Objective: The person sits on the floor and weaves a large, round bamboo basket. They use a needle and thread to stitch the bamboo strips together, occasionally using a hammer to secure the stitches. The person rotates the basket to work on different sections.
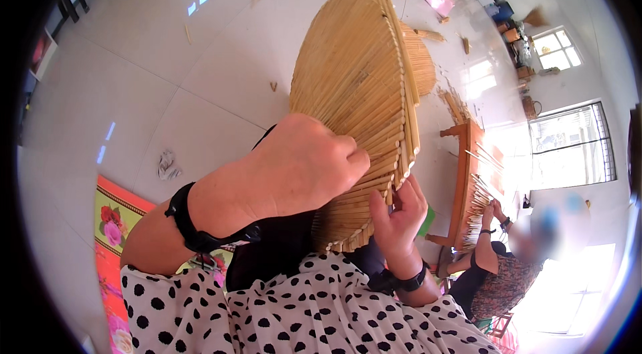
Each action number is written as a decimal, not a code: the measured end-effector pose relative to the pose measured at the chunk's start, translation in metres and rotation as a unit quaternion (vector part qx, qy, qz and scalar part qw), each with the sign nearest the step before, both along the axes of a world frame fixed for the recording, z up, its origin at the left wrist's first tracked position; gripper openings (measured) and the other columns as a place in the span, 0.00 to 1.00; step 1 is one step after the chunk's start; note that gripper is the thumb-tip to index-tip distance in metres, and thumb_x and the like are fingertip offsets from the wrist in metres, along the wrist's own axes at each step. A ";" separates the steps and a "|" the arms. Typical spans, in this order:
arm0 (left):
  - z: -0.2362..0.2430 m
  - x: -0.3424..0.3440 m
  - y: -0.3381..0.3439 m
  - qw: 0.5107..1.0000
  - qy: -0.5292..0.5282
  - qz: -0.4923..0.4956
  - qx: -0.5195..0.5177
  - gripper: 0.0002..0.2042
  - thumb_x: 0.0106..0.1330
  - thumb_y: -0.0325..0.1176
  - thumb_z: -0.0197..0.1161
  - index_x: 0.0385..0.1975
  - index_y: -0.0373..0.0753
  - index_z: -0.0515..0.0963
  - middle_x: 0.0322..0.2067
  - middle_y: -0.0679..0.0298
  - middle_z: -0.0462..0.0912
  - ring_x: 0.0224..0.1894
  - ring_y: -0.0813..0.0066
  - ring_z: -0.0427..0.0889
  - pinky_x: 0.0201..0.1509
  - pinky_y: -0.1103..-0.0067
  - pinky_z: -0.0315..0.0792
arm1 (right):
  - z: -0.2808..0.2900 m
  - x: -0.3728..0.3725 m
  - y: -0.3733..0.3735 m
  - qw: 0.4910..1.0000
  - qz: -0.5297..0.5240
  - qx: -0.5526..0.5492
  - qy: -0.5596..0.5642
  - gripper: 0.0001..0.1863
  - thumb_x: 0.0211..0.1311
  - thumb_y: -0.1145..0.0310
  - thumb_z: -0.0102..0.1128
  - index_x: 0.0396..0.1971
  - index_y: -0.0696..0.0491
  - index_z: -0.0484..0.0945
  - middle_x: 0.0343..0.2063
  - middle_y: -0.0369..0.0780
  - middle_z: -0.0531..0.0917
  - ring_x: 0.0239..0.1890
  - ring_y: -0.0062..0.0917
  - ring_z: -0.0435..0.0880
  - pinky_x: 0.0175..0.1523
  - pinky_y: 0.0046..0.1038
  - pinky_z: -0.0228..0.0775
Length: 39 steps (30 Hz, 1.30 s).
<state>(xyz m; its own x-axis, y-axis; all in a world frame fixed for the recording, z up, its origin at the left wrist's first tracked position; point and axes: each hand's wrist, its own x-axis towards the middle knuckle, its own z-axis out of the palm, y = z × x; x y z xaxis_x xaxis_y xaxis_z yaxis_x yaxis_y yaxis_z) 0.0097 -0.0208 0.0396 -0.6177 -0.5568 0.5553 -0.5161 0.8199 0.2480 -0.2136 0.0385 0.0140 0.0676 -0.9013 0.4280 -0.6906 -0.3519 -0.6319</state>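
Observation:
A large fan-shaped piece of bound reed stalks (358,66) stands tilted over my lap, its row of cut stalk ends running down the right side. My left hand (311,160) lies across its lower part, the fingers curled and pressed together on the stalks; its fingertips are partly hidden. At the lower right edge my right hand (403,217) pinches the stalk ends between thumb and fingers. Both wrists wear black bands. Behind the upper right edge, a second reed piece (420,60) rests on the floor.
A wooden bench (461,183) with thin sticks stands to the right, where another person (498,274) handles sticks. Loose reeds (455,105) and scraps litter the tiled floor. A floral mat (110,220) lies at my left. Various goods line the far wall.

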 end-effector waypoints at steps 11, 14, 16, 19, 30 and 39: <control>0.018 0.017 -0.014 0.998 0.029 0.040 0.033 0.11 0.50 0.22 0.64 0.34 0.40 0.83 0.17 0.65 0.75 0.16 0.65 0.73 0.19 0.73 0.66 | 0.038 0.004 -0.028 0.996 0.081 0.043 -0.008 0.13 0.47 0.76 0.67 0.35 0.62 0.79 0.30 0.43 0.79 0.22 0.27 0.77 0.28 0.25 0.70; 0.027 0.017 -0.022 0.998 0.047 0.031 0.040 0.11 0.50 0.22 0.64 0.35 0.40 0.83 0.16 0.64 0.73 0.15 0.65 0.71 0.19 0.73 0.65 | 0.044 0.005 -0.033 0.994 0.089 0.056 -0.020 0.14 0.48 0.75 0.66 0.37 0.62 0.80 0.30 0.43 0.79 0.23 0.27 0.78 0.29 0.25 0.71; 0.031 0.018 -0.023 0.998 0.033 0.030 0.047 0.11 0.50 0.22 0.64 0.34 0.41 0.83 0.16 0.64 0.73 0.15 0.66 0.70 0.19 0.74 0.64 | 0.043 0.007 -0.032 0.993 0.090 0.059 -0.039 0.16 0.50 0.75 0.65 0.40 0.63 0.80 0.31 0.45 0.80 0.25 0.29 0.79 0.31 0.26 0.72; 0.033 0.021 -0.021 0.998 0.020 0.037 0.052 0.11 0.51 0.22 0.65 0.34 0.41 0.83 0.15 0.66 0.72 0.14 0.68 0.69 0.18 0.75 0.61 | 0.041 0.006 -0.034 0.984 0.151 0.044 -0.079 0.20 0.59 0.65 0.59 0.42 0.68 0.78 0.34 0.48 0.78 0.30 0.28 0.79 0.36 0.26 0.74; 0.043 0.027 -0.014 0.990 -0.073 0.065 0.100 0.12 0.47 0.20 0.68 0.33 0.39 0.83 0.12 0.67 0.66 0.12 0.73 0.60 0.16 0.78 0.53 | -0.017 -0.002 -0.052 0.926 0.285 -0.003 -0.247 0.23 0.61 0.68 0.61 0.51 0.68 0.74 0.38 0.49 0.77 0.33 0.38 0.80 0.36 0.31 0.76; 0.057 0.015 -0.015 0.977 -0.140 0.085 0.134 0.11 0.47 0.20 0.67 0.31 0.37 0.80 0.16 0.64 0.73 0.14 0.68 0.67 0.18 0.76 0.59 | -0.039 -0.005 -0.053 0.878 0.305 0.054 -0.364 0.31 0.56 0.68 0.68 0.59 0.62 0.70 0.42 0.47 0.74 0.39 0.37 0.78 0.42 0.30 0.75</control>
